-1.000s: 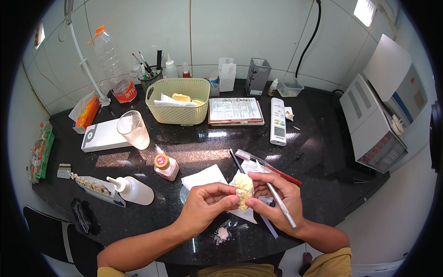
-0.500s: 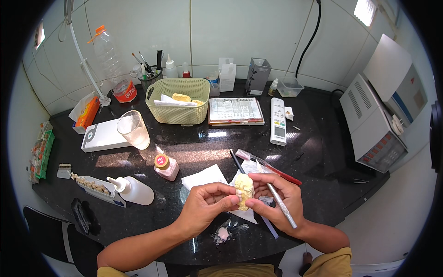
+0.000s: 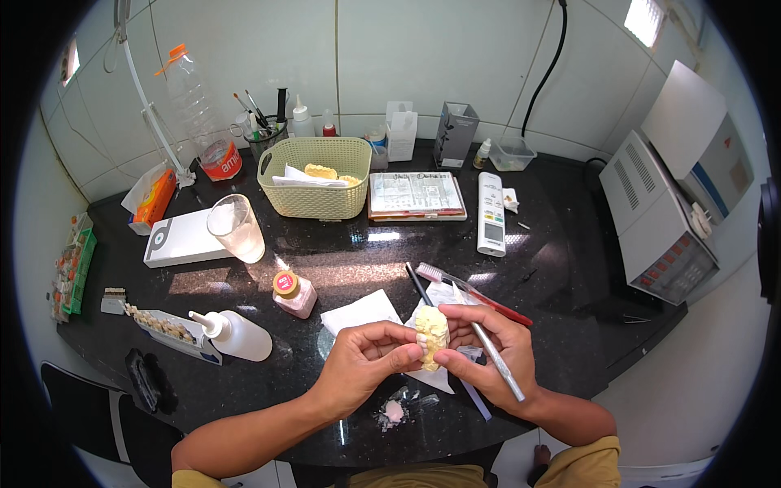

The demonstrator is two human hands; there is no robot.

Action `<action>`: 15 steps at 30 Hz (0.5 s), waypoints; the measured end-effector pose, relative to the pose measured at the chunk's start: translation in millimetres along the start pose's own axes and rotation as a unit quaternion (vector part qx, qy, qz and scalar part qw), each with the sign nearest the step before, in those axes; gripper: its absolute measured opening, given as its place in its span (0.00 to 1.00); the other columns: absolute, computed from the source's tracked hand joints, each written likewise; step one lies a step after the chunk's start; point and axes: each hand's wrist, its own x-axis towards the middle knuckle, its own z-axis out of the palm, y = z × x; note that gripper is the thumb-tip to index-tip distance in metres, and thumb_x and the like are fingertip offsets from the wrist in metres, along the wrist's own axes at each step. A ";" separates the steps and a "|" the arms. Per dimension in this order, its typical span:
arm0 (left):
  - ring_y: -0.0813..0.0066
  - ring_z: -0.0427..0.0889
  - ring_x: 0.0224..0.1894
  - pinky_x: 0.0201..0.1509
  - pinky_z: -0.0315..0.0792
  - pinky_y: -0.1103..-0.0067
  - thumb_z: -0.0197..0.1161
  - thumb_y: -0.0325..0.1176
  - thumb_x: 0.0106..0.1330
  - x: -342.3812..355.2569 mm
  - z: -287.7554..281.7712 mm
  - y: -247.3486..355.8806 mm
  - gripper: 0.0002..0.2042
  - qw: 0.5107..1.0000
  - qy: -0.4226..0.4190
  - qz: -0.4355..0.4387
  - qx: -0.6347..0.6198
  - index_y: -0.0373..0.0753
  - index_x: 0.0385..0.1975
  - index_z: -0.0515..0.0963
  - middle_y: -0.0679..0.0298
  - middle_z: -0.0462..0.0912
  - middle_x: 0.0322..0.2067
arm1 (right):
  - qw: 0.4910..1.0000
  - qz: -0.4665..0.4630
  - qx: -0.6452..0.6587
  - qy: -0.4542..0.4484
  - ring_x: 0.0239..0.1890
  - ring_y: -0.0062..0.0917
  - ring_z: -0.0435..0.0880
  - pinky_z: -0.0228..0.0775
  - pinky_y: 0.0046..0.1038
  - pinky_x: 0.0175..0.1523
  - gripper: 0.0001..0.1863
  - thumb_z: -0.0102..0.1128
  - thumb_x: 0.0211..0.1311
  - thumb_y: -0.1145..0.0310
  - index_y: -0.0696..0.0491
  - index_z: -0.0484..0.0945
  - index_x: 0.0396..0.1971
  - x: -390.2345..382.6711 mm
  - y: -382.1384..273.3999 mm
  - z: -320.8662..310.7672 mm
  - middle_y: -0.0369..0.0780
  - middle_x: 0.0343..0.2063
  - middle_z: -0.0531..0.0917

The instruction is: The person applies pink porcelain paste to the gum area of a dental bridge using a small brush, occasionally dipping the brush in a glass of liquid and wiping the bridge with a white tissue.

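Observation:
A pale yellow dental cast (image 3: pixel 431 332) with white teeth along one side is held up between my two hands over the near part of the counter. My left hand (image 3: pixel 368 358) is closed, its thumb and forefinger pinching at the toothed edge. On the other side my right hand (image 3: pixel 494 350) grips the cast between thumb and fingers. A silver-handled tool (image 3: pixel 498 362) also rests in that hand, its tip pointing away from me. Under the hands lie white paper sheets (image 3: pixel 366 313) and a dark pen-like stick (image 3: pixel 417 285). A pink powder heap (image 3: pixel 394 412) sits nearer me.
A red-handled toothbrush (image 3: pixel 488 304) lies beyond my right hand. To the left stand a pink-filled jar (image 3: pixel 294 296), a white squeeze bottle (image 3: pixel 240 337) and a leaning glass (image 3: pixel 236 231). Farther back are a green basket (image 3: pixel 316 199) with yellow casts, a remote (image 3: pixel 490 213) and a boxy machine (image 3: pixel 663 220).

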 end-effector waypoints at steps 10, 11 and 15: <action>0.72 0.85 0.45 0.53 0.81 0.78 0.64 0.28 0.69 0.0 0.2 -0.4 0.12 1.000 0.007 0.001 -0.005 0.27 0.46 0.78 0.54 0.84 0.42 | 1.000 0.009 0.016 0.005 0.42 0.21 0.85 0.79 0.22 0.48 0.27 0.72 0.56 0.75 0.61 0.75 0.56 -0.4 1.2 0.1 0.43 0.41 0.84; 0.72 0.85 0.45 0.53 0.81 0.78 0.63 0.28 0.69 -0.3 0.7 -0.6 0.12 1.000 0.011 0.004 -0.007 0.27 0.46 0.78 0.54 0.84 0.42 | 1.000 0.009 0.018 0.006 0.42 0.21 0.84 0.79 0.22 0.48 0.27 0.72 0.56 0.75 0.61 0.75 0.56 -0.2 1.1 0.1 0.43 0.41 0.84; 0.67 0.84 0.46 0.55 0.81 0.69 0.62 0.26 0.69 0.4 5.3 0.9 0.08 0.997 0.025 0.065 0.017 0.29 0.44 0.78 0.53 0.83 0.43 | 0.999 -0.001 0.028 0.034 0.43 0.21 0.84 0.79 0.22 0.48 0.26 0.71 0.57 0.76 0.62 0.75 0.56 0.9 -1.3 -2.2 0.43 0.41 0.84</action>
